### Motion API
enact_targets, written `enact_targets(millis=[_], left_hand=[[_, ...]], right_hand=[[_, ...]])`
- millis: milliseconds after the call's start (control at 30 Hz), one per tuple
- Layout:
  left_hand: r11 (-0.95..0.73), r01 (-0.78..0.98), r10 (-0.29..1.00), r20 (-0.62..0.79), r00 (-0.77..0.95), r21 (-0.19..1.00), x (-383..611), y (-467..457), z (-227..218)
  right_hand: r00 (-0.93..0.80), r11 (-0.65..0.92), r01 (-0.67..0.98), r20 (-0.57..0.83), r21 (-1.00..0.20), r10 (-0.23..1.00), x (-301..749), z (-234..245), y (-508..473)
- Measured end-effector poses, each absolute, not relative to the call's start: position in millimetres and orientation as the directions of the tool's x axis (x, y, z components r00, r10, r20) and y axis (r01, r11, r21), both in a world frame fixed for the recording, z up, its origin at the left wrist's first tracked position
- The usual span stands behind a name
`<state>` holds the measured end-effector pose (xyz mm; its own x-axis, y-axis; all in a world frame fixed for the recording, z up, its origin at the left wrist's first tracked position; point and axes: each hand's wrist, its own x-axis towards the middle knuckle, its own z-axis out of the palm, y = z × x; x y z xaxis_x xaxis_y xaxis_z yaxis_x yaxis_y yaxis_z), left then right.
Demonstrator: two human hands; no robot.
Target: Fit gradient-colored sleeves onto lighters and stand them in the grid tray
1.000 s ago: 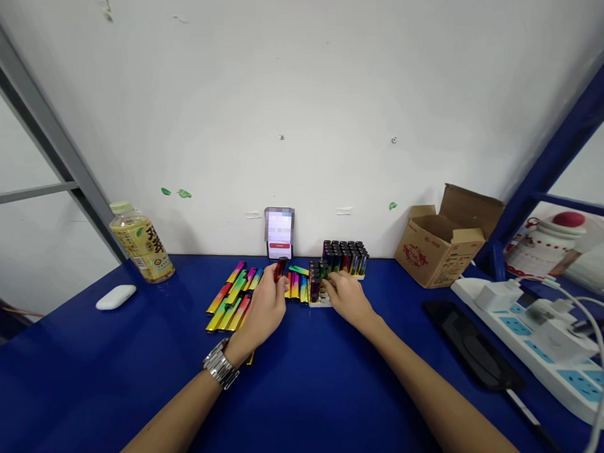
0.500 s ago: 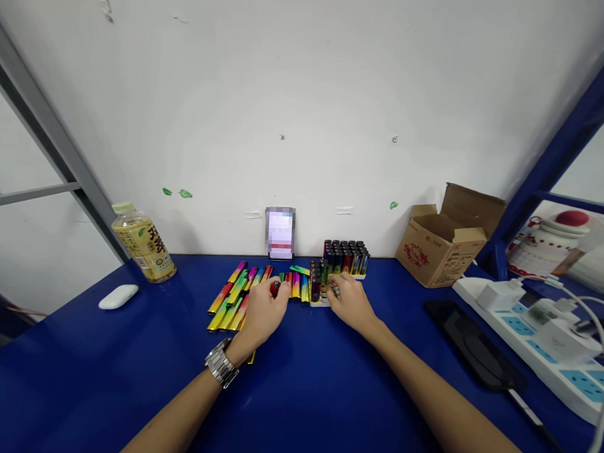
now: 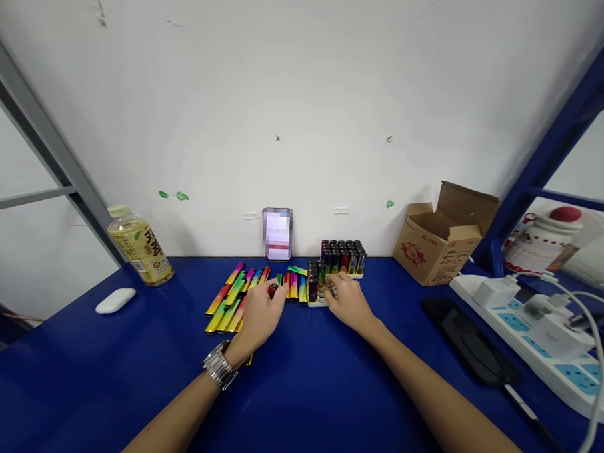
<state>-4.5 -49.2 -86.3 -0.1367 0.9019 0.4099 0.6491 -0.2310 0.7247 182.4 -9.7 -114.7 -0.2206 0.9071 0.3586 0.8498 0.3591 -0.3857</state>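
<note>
Farthest left of the left-hand grip, on the blue tabletop point(image 3: 294, 400), I had one smooth white plastic oval point(image 3: 116, 300), then one clear plastic bottle point(image 3: 141, 246) with a yellow label. Nearer, just left of the grip, lay at least eight shiny, flat, rainbow-coloured sticks point(image 3: 221, 300), partly overlapping. One silver metal-link watch point(image 3: 220, 365) circled the wrist below.

My left hand point(image 3: 263, 311) was clenched around one slim dark red tube point(image 3: 272, 290), its end showing at the thumb. Beyond it, one upright phone with a lit screen point(image 3: 277, 235) leaned on the wall. Right of that grip I saw a second, smaller group of shiny multicoloured sticks point(image 3: 294, 286), three or more.

My right hand point(image 3: 347, 300) had its fingers at one white perforated tray point(image 3: 318, 303) bearing several upright dark-topped tubes point(image 3: 313, 287); I could not tell whether it grasped one. Behind it stood over a dozen similar upright tubes point(image 3: 343, 258).

Well right of both grips I noted one open brown cardboard box point(image 3: 425, 255), one flat black phone point(image 3: 472, 341) and one white power strip point(image 3: 525, 334).
</note>
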Motion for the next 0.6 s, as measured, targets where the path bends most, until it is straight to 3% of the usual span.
enact_targets(millis=[133, 233, 400, 533, 600], left_hand=[[-0.219, 0.666, 0.903, 0.406, -0.138, 0.714, -4.7, -49.2, -85.2], [-0.2, 0.683, 0.904, 0.401, -0.147, 0.703, -3.6, -48.4, -85.3], [-0.164, 0.785, 0.9, 0.417, -0.13, 0.598, 0.9, -50.5, -89.0], [-0.247, 0.803, 0.924, 0.381, 0.027, 0.542, 6.8, -57.3, -96.1], [-0.336, 0.777, 0.894, 0.44, 0.085, 0.532, 8.5, -60.0, -97.8]], right_hand=[[-0.207, 0.364, 0.836, 0.379, -0.41, 0.902, 182.1, -115.7, -9.7], [-0.151, 0.395, 0.798, 0.484, -0.455, 0.862, 180.6, -112.7, -13.2], [-0.192, 0.67, 0.56, 0.71, -0.487, 0.677, 168.5, -97.4, -34.9], [-0.342, 0.752, 0.441, 0.683, -0.49, 0.646, 152.0, -89.9, -54.6], [-0.367, 0.759, 0.413, 0.671, -0.503, 0.644, 148.1, -89.0, -57.6]])
